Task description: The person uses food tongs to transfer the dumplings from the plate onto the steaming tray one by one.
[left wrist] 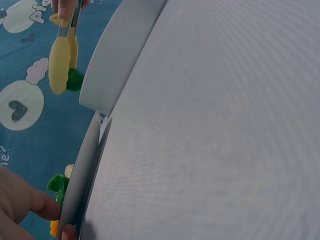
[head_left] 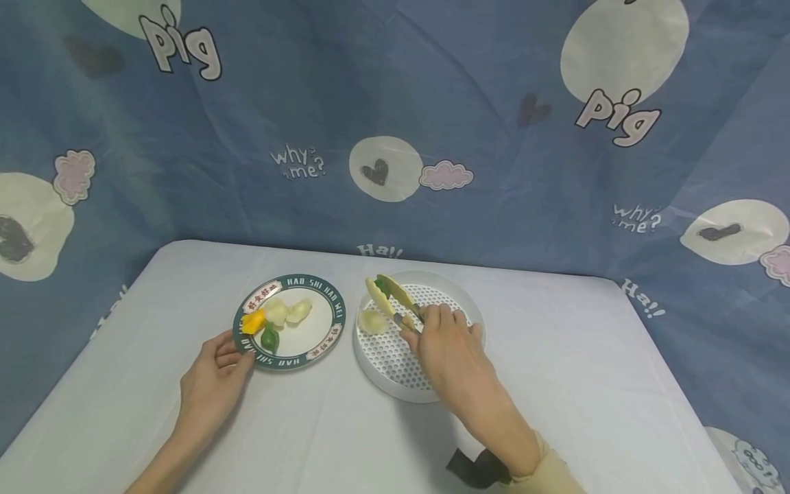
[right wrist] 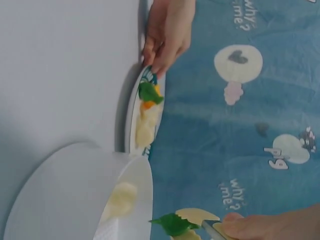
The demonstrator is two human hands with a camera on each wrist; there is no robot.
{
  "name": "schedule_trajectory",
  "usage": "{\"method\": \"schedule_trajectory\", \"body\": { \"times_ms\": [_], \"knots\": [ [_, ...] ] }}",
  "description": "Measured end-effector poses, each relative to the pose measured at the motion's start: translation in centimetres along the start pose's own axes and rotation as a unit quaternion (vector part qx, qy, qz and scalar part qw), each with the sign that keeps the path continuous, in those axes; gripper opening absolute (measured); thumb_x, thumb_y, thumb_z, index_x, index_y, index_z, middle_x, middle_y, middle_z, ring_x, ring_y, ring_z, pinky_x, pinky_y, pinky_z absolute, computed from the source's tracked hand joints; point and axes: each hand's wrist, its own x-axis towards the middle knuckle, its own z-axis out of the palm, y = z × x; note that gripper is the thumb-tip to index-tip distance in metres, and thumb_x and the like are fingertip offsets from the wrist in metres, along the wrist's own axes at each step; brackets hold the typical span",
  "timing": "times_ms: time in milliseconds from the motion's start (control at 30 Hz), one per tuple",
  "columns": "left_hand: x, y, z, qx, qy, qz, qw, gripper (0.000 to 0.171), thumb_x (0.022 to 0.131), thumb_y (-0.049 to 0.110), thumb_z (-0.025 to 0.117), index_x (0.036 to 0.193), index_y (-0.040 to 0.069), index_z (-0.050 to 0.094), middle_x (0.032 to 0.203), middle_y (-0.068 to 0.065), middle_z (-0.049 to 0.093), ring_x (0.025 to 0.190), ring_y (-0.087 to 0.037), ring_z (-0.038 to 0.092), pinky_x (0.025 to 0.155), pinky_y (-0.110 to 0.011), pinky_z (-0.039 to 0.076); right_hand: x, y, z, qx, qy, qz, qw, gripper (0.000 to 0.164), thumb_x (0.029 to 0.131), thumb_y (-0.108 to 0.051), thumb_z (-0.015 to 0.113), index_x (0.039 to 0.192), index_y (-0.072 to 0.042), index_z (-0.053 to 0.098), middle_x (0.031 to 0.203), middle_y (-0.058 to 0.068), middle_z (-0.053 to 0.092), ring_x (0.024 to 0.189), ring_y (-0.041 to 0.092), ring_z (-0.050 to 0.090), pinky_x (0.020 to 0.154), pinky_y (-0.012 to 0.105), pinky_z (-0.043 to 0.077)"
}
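My left hand pinches the near-left rim of a round white plate with a green lettered border, thumb over the rim and fingers beneath. On the plate sit two pale dumpling-like pieces, a yellow-orange piece and a dark green piece. My right hand grips pale yellow tongs with metal arms. Between the tong tips a leaf-like green piece is held over the left part of a white round perforated tray. Inside that tray, near its left wall, lies one pale piece.
Plate and tray stand close together on a white-covered table. A blue printed cloth hangs behind the table's far edge. Below my right wrist, a black patch shows on the white cover.
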Motion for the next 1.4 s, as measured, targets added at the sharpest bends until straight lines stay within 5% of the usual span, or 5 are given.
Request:
{"method": "schedule_trajectory", "body": {
  "times_ms": [367, 667, 900, 1400],
  "knots": [
    [0.1, -0.2, 0.0, -0.003, 0.004, 0.004, 1.0000, 0.070, 0.107, 0.025, 0.059, 0.164, -0.006, 0.032, 0.142, -0.028, 0.059, 0.127, -0.041, 0.066, 0.072, 0.001, 0.038, 0.0, 0.5, 0.3, -0.005, 0.011, -0.004, 1.000, 0.041, 0.106, -0.039, 0.066, 0.108, 0.002, 0.060, 0.080, 0.004, 0.048, 0.071, 0.018, 0.040, 0.061, 0.028, 0.024],
    [0.0, -0.2, 0.0, 0.000, 0.003, 0.004, 1.0000, 0.070, 0.107, 0.025, 0.059, 0.164, -0.006, 0.032, 0.143, -0.027, 0.059, 0.127, -0.040, 0.065, 0.073, 0.002, 0.037, 0.4, 0.5, 0.5, 0.058, -0.005, 0.040, 0.997, 0.073, 0.107, -0.057, 0.058, 0.130, 0.013, 0.062, 0.098, 0.019, 0.066, 0.086, 0.030, 0.062, 0.069, 0.040, 0.046],
    [0.0, -0.2, 0.0, -0.002, 0.002, 0.003, 1.0000, 0.070, 0.107, 0.025, 0.059, 0.164, -0.005, 0.032, 0.143, -0.027, 0.059, 0.127, -0.040, 0.066, 0.072, 0.002, 0.037, 0.3, -0.1, 0.9, 0.077, 0.012, 0.012, 0.997, 0.070, 0.104, -0.055, 0.064, 0.122, 0.012, 0.064, 0.090, 0.017, 0.064, 0.078, 0.026, 0.059, 0.072, 0.046, 0.056],
    [0.0, -0.3, 0.0, -0.006, -0.001, 0.007, 1.0000, 0.070, 0.107, 0.025, 0.059, 0.164, -0.005, 0.032, 0.143, -0.027, 0.059, 0.126, -0.040, 0.066, 0.073, 0.000, 0.038, 0.2, -2.0, 2.0, 0.021, 0.026, -0.032, 0.999, 0.065, 0.104, -0.059, 0.061, 0.115, 0.006, 0.063, 0.088, 0.008, 0.052, 0.076, 0.019, 0.043, 0.069, 0.033, 0.041]
  ]
}}
